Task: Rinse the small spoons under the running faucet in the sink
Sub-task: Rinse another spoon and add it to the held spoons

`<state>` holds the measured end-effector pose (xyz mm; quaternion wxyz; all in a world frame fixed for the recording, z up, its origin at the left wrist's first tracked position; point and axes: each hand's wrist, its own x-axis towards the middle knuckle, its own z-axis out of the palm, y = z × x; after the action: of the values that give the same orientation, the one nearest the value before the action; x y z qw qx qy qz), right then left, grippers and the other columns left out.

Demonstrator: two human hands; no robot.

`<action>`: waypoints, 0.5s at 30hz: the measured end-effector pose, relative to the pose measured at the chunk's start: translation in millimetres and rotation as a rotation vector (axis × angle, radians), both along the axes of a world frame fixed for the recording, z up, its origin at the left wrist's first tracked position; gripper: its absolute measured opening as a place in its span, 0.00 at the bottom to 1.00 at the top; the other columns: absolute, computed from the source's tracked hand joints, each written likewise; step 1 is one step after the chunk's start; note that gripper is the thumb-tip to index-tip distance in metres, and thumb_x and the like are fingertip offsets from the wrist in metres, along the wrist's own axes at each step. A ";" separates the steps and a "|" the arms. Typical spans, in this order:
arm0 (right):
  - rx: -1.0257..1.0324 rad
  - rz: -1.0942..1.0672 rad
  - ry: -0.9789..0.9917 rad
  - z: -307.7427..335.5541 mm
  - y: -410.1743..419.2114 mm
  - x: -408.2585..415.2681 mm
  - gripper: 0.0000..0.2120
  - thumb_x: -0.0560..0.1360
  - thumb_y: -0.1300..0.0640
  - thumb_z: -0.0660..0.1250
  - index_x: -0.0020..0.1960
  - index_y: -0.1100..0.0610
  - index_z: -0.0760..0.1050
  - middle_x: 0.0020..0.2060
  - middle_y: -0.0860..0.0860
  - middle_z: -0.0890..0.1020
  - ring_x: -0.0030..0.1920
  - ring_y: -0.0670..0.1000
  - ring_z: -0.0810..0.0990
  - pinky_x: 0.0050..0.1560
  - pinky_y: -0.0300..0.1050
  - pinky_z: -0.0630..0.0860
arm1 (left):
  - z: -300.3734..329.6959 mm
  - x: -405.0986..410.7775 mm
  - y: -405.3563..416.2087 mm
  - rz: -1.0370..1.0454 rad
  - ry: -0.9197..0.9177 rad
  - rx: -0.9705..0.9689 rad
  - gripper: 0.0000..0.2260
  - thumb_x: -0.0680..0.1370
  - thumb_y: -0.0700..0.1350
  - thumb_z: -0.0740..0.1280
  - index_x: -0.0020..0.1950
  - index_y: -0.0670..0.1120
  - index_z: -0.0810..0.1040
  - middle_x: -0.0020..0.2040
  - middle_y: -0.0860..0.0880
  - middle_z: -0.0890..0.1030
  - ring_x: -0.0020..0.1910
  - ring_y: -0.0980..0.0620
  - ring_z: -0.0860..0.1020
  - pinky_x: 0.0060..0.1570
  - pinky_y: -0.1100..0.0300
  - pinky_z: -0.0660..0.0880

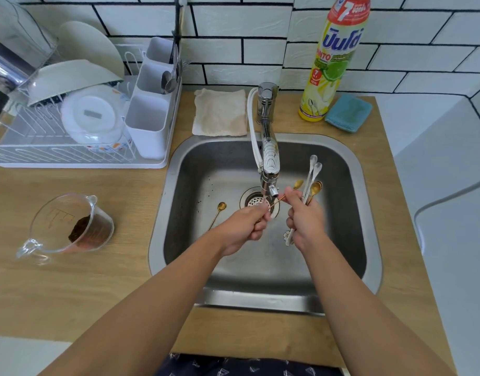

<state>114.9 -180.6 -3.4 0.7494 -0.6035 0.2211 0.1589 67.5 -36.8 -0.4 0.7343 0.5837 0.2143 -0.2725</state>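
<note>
1. One gold spoon [218,213] lies on the sink [350,213] floor, left of the drain, seemingly not yet rinsed.
2. The left hand [244,226] pinches a thin gold spoon [287,191] beneath the faucet [270,158].
3. The right hand [305,221] grips a bundle of spoons [312,177], white and gold.
4. Rinsing looks partway done.

1. At the back left corner of my surface [103,280] stands a white dish rack [78,156] with bowls, a lid and a cutlery caddy [149,115].
2. Near the left edge sits a glass measuring jug [70,223] holding brown dregs.
3. Along the back edge lie a beige cloth [220,113], a yellow dish-soap bottle [332,63] and a blue sponge [348,113].
</note>
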 end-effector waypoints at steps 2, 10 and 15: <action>0.022 0.004 0.004 -0.8 -2.5 1.1 0.18 0.80 0.54 0.72 0.32 0.43 0.84 0.43 0.58 0.79 0.23 0.43 0.60 0.23 0.38 0.58 | 1.2 -6.5 6.3 -0.037 -0.034 -0.099 0.11 0.86 0.48 0.58 0.52 0.45 0.77 0.34 0.53 0.75 0.32 0.55 0.71 0.37 0.63 0.72; 0.037 0.293 0.074 -12.4 12.8 -24.9 0.05 0.73 0.58 0.78 0.43 0.53 0.82 0.25 0.45 0.70 0.23 0.43 0.61 0.20 0.37 0.59 | 12.9 -21.5 10.0 -0.054 -0.080 0.243 0.12 0.85 0.46 0.54 0.47 0.45 0.73 0.28 0.54 0.71 0.25 0.57 0.65 0.26 0.64 0.64; 0.102 0.085 0.114 -9.4 14.4 -8.2 0.04 0.76 0.61 0.75 0.49 0.57 0.80 0.27 0.47 0.75 0.21 0.42 0.60 0.20 0.36 0.58 | 10.2 -34.1 15.7 -0.019 -0.050 0.303 0.11 0.82 0.44 0.54 0.43 0.47 0.72 0.28 0.56 0.67 0.27 0.55 0.62 0.29 0.61 0.61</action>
<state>106.7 -166.2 -12.8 0.7579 -0.5635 0.2292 0.2355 33.4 -21.1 9.8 0.6404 0.6962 0.2291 -0.2296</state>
